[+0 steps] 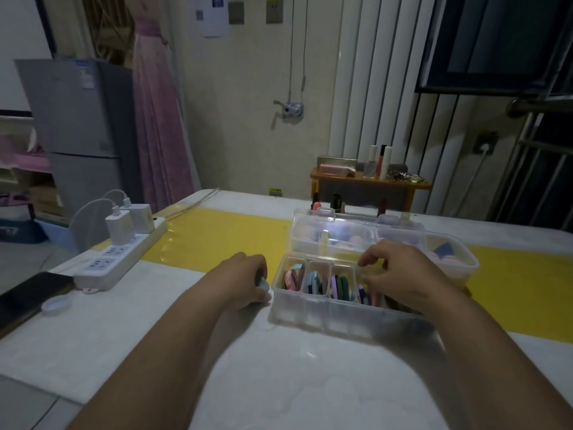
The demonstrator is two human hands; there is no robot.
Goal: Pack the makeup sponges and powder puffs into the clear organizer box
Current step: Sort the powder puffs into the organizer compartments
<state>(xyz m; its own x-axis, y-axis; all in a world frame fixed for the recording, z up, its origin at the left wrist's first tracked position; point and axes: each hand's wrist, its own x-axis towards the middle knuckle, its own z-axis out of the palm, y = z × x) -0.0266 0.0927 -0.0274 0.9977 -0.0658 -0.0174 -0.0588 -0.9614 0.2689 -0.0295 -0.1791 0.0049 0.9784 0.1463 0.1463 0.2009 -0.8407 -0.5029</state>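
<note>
The clear organizer box (310, 308) stands on the table in front of me, its lid (335, 237) swung up behind it. Its compartments hold coloured powder puffs (313, 282) standing on edge. My left hand (248, 280) grips the box's left end, fingers curled at the rim. My right hand (400, 274) hovers over the right compartments with fingers curled down among the puffs; whether it pinches one is hidden. Behind the lid, pink makeup sponges (356, 240) show through clear plastic.
A second clear tub (455, 262) with puffs sits at the right rear. A white power strip (124, 256) with chargers lies at the left, a dark phone (28, 299) and a small white cap (56, 305) nearer. A small wooden stand (369, 181) carries cosmetics behind the table.
</note>
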